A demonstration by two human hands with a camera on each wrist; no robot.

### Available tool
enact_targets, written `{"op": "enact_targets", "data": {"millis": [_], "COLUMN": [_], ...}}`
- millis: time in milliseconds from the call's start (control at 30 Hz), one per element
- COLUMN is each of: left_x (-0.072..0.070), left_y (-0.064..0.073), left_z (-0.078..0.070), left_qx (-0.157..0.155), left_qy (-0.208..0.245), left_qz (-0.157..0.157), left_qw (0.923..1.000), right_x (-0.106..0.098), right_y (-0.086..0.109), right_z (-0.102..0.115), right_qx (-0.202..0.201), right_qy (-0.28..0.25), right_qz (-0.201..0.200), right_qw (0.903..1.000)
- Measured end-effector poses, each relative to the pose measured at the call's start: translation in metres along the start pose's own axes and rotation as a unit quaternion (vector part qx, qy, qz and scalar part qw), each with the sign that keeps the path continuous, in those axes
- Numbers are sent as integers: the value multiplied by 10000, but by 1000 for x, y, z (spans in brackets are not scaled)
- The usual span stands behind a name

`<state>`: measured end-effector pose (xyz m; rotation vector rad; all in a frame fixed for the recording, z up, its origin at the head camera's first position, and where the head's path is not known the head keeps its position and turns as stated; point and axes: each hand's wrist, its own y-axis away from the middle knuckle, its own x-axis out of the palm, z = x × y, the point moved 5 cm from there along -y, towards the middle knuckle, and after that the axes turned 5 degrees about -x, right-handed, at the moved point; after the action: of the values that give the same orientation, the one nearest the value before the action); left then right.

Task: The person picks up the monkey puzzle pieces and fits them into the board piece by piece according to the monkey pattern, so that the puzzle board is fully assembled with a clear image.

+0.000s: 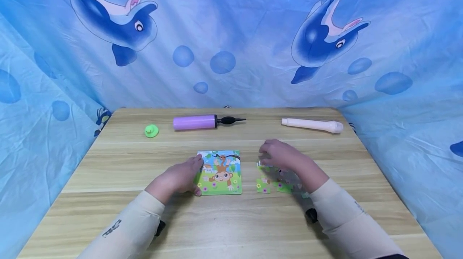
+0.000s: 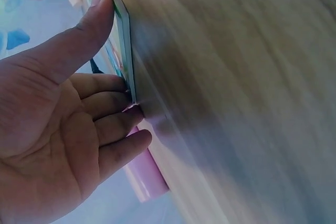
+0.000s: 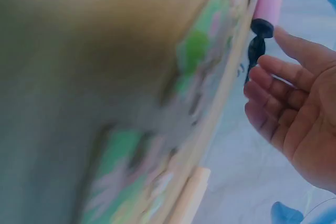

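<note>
A square picture puzzle board with a cartoon monkey on it lies flat near the table's middle. At its left edge rests my left hand; in the left wrist view the thumb lies on the board's edge and the other fingers touch its side. Several loose puzzle pieces lie right of the board, partly hidden by my right hand. That hand hovers above them with fingers loosely bent, and in the right wrist view nothing shows between its thumb and fingers.
Behind the board lies a purple hand pump with a black nozzle. A green toy duck sits at the back left, and a pale pink toy microphone at the back right. Blue dolphin-print curtains hang around the wooden table.
</note>
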<state>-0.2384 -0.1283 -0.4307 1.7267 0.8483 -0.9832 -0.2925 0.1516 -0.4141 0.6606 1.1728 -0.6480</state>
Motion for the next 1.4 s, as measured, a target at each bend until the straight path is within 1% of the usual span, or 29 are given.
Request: {"op": "enact_targets", "data": {"millis": [133, 233, 533, 833, 967, 1033, 1100, 1267, 1400], "left_x": [-2, -2, 0, -1, 0, 1, 1, 2, 2], "left_y": [1, 1, -2, 0, 0, 0, -1, -1, -2], "left_z": [1, 2, 6, 5, 5, 5, 6, 7, 8], "left_qx": [-9, -19, 152, 153, 155, 146, 130, 103, 114], "left_qy": [16, 67, 106, 146, 159, 167, 170, 175, 185], "left_qz": [9, -15, -86, -86, -70, -63, -62, -112, -151], "left_qw": [10000, 10000, 9998, 9997, 9997, 9997, 9998, 9997, 9997], "right_x": [10, 15, 19, 18, 15, 12, 9, 4, 3], "right_y": [8, 11, 10, 8, 7, 5, 1, -13, -26], "right_z": [-7, -10, -13, -9, -6, -3, 2, 23, 41], "right_qx": [274, 365, 315, 100, 205, 188, 75, -532, -835], "right_qy": [147, 164, 257, 523, 665, 696, 715, 919, 1022], "right_qz": [359, 411, 298, 150, 74, -20, -118, -367, -432], "right_qw": [9989, 9984, 9987, 9985, 9975, 9974, 9973, 9937, 9903]}}
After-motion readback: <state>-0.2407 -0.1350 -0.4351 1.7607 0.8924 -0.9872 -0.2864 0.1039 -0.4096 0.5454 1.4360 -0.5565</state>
